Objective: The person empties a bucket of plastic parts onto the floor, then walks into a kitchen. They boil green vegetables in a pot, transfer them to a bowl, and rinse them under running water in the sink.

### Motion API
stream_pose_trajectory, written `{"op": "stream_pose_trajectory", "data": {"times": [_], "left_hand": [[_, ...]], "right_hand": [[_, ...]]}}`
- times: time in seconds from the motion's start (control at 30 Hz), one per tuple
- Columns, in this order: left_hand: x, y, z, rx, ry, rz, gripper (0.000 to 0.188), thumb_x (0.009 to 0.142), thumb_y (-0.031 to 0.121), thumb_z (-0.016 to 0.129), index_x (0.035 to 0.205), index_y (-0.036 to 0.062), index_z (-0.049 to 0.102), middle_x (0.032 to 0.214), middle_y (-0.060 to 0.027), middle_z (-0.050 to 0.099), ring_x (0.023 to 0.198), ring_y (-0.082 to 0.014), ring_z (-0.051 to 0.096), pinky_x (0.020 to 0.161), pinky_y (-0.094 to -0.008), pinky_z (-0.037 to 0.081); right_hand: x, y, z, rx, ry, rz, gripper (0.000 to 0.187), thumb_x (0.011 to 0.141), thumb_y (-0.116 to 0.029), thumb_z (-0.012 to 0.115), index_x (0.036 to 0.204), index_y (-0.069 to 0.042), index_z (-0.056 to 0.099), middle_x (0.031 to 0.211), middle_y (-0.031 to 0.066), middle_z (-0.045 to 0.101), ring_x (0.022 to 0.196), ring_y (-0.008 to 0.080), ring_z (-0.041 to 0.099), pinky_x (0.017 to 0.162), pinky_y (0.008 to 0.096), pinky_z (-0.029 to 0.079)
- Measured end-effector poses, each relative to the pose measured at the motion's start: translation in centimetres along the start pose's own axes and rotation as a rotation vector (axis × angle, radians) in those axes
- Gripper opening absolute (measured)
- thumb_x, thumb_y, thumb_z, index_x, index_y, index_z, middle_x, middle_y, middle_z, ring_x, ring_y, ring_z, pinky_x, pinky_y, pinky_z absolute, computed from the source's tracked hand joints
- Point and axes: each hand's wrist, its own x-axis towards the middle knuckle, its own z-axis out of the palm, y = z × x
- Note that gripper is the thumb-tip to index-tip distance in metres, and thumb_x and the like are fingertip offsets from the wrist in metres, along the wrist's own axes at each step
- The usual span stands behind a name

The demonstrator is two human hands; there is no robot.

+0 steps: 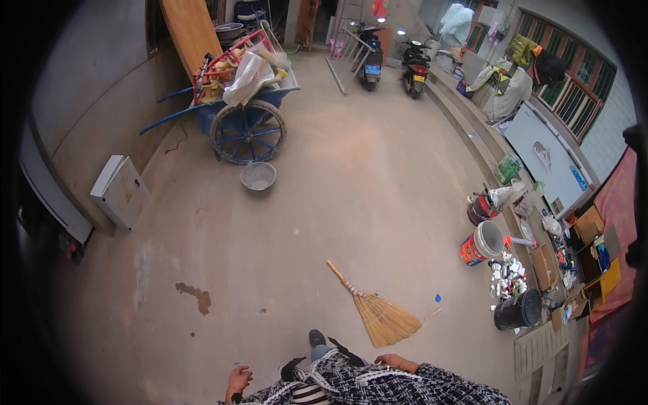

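Observation:
I stand on a bare concrete floor, and both hands hang low at the bottom edge of the head view. My left hand (238,381) is beside my hip with fingers loosely curled and holds nothing. My right hand (395,362) rests against my checked jacket, fingers bent, also holding nothing. A straw broom (378,312) lies flat on the floor just ahead of my right hand, handle pointing away to the left. My shoe (316,337) shows between the hands.
A blue handcart (246,115) piled with goods stands far left, a metal basin (258,176) before it. A white box (121,190) leans on the left wall. Buckets (482,243), a black bin (518,310) and cartons line the right side. Two scooters (370,54) stand far back.

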Motion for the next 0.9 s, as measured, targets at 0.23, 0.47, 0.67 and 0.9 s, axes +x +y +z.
{"op": "stream_pose_trajectory", "data": {"times": [0.23,0.47,0.67,0.9], "left_hand": [[-0.4,3.9,-0.8,-0.048,0.057,-0.05,0.035,0.083,0.017,0.065,0.114,0.004,0.057,0.089,-0.0103,0.066,0.074,-0.0224,0.066,0.057,-0.0325,0.05],[2.7,6.3,-6.2,-0.063,0.075,-0.126,0.039,0.083,0.02,0.066,0.116,0.0045,0.054,0.089,-0.0116,0.065,0.074,-0.0232,0.066,0.058,-0.0337,0.05],[6.2,8.2,-15.9,-0.097,0.073,-0.059,0.042,0.083,0.022,0.066,0.119,0.0049,0.051,0.09,-0.0127,0.065,0.074,-0.0239,0.066,0.059,-0.0348,0.051],[10.3,9.8,-26.4,-0.119,0.065,-0.016,0.046,0.083,0.024,0.066,0.121,0.0054,0.048,0.09,-0.014,0.065,0.075,-0.0247,0.065,0.06,-0.036,0.051]], "right_hand": [[9.6,-4.3,-8.4,-0.09,-0.051,-0.152,0.033,0.083,-0.029,0.061,0.111,-0.01,0.063,0.101,0.0156,0.067,0.096,0.0333,0.062,0.083,0.0407,0.049],[16.2,-14.5,-10.0,-0.08,-0.234,-0.221,0.034,0.083,-0.031,0.06,0.109,-0.01,0.063,0.102,0.0183,0.066,0.094,0.0332,0.063,0.084,0.0399,0.048],[21.2,-27.3,-7.2,-0.149,-0.134,-0.359,0.032,0.088,-0.027,0.047,0.109,-0.007,0.06,0.101,0.0225,0.064,0.095,0.0364,0.063,0.084,0.0429,0.047],[28.8,-40.9,-6.8,-0.219,-0.12,-0.334,0.029,0.086,-0.025,0.05,0.107,-0.006,0.054,0.094,0.0239,0.062,0.093,0.04,0.061,0.078,0.0471,0.046]]}}
